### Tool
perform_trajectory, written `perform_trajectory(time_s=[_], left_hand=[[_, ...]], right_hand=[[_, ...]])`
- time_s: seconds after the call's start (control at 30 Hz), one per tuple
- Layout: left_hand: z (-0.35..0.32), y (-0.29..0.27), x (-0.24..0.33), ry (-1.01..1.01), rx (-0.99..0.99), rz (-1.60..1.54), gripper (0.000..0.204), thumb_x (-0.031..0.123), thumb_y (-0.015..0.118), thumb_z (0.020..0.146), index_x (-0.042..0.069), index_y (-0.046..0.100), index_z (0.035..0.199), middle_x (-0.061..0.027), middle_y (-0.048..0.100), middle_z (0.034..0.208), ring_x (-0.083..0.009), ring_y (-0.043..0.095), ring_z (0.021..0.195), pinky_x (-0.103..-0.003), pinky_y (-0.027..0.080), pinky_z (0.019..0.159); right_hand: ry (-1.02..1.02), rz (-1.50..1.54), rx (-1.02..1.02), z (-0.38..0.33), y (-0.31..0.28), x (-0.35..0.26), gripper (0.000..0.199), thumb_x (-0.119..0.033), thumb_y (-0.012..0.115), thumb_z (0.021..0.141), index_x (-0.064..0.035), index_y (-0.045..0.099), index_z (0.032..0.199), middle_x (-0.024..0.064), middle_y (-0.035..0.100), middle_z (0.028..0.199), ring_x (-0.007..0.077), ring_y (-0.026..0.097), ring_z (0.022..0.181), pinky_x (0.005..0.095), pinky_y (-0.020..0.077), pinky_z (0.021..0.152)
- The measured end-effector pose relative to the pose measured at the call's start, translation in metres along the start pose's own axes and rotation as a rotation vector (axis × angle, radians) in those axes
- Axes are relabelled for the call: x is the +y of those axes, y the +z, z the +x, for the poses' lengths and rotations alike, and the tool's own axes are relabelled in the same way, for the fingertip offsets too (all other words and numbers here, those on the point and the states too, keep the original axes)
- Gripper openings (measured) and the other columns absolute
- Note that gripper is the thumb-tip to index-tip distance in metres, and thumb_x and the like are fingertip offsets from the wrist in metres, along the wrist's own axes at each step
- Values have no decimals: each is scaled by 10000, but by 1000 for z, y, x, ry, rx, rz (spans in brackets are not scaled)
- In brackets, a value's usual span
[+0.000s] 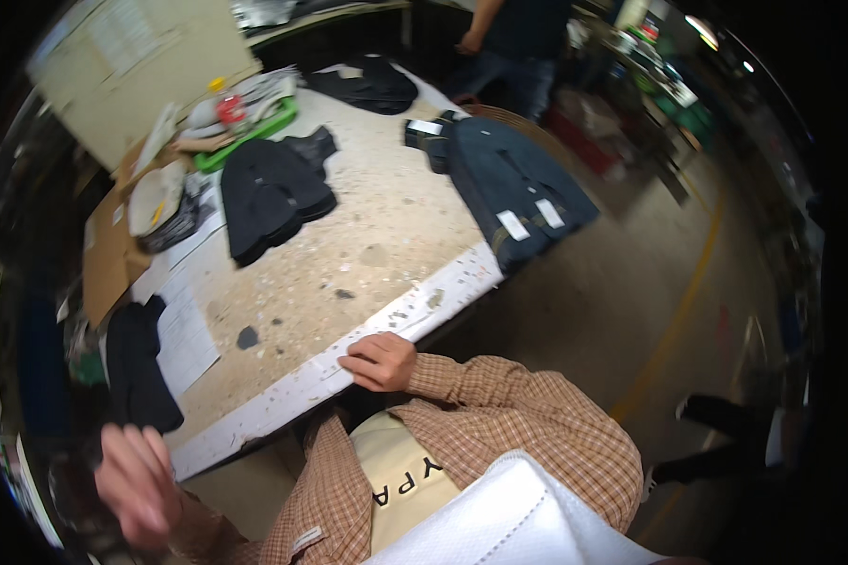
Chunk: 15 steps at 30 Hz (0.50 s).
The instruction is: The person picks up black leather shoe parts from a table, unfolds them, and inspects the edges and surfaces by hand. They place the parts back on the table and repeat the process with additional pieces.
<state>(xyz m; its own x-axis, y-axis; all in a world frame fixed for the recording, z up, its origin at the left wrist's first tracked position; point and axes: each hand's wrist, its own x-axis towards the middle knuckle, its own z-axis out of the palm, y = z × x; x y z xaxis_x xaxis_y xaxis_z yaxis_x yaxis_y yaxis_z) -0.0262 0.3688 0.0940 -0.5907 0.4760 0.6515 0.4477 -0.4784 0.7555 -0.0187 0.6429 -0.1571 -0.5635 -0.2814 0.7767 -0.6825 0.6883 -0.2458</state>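
The worktable's white front edge (349, 363) runs lengthwise from lower left to upper right; the right hand (379, 362) rests on it, fingers curled together over the rim. Beyond the fingertips lies a small dark scrap (247, 337), farther off a folded black garment (271, 193). The left hand (139, 482), blurred, hangs off the table's near-left corner, fingers loosely apart, holding nothing.

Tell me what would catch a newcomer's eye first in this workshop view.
The big speckled worktable fills the middle, with a stack of black cloth pieces lying near its centre and a dark blue garment hanging over its far right edge. The right hand rests on the table's white near edge, while the left hand is blurred, low at the left. Another person stands beyond the table's far end.
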Motion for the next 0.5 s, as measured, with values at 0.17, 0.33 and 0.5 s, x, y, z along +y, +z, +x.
perform_trajectory(time_s=[0.17, 0.33, 0.5], left_hand=[[44, 55, 9, 96, -241, -225, 151, 95, 601, 841, 143, 581, 699, 6, 544, 780, -120, 466, 668, -277, 351, 643], [53, 72, 20, -41, -243, -369, 161, 120, 621, 805, 174, 582, 658, 23, 519, 681, -144, 455, 640, -327, 352, 623], [72, 59, 32, -263, -477, -533, 160, 95, 584, 819, 96, 537, 666, -22, 545, 682, -170, 492, 640, -324, 378, 578]], right_hand=[[45, 7, -27, -8, 4, -4, 311, -173, 686, 693, -90, 619, 986, 36, 575, 925, 197, 586, 813, 311, 471, 672], [98, 80, -57, 6, -9, -9, 290, -137, 673, 709, -93, 624, 991, 57, 575, 955, 211, 586, 839, 322, 482, 695], [89, 273, -203, 68, -92, 22, 259, -82, 662, 746, -103, 654, 1004, 79, 589, 1019, 223, 611, 823, 309, 522, 694]])
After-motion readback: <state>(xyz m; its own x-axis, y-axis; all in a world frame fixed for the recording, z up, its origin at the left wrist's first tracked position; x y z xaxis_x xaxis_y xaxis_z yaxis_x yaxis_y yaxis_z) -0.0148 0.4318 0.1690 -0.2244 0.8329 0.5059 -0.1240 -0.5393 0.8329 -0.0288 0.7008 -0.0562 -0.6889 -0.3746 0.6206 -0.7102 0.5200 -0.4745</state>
